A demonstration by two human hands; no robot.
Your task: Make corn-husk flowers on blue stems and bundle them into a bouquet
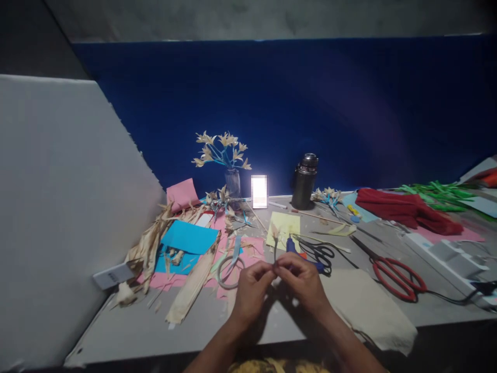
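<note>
My left hand (251, 291) and my right hand (301, 280) meet over the table's front, fingers pinched together around a thin dark stem. The stem rises to a small pale flower (275, 231) made of dried husk. Both hands are closed on it. Just behind them lie a roll of tape (229, 272), black scissors (319, 254) and a blue-handled tool (292, 245) on yellow paper (284, 226).
Dried corn husks (190, 290), blue paper (189, 237) and pink paper litter the left. A vase of husk flowers (225, 155), a bright phone screen (259, 191) and a dark flask (305, 181) stand at the back. Red scissors (394, 274), red cloth (407, 210), a power strip (450, 256) lie right.
</note>
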